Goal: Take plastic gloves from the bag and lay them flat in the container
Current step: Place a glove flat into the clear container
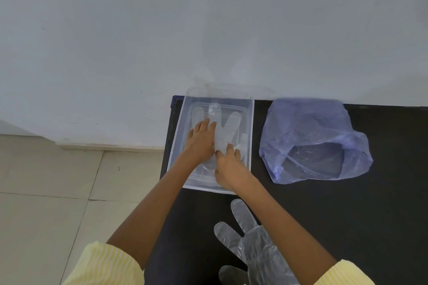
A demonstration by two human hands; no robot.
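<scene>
Nearest: a spare glove (252, 245) flat on the black table (347, 215), under the right arm. Further on, in the container (252, 127), a glove (228, 127) pressed down by the flat left hand (200, 141). Right hand (228, 166) bent-fingered on it, pinching or pushing, cannot tell. Could stick to fingers and bunch up on lifting. Tight walls, bag (308, 136) near, table edge just left

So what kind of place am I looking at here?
Probably a plain indoor room, home or small workspace; I can't tell which. A black table stands against a bare white wall, with a pale tiled floor beside it.
</scene>
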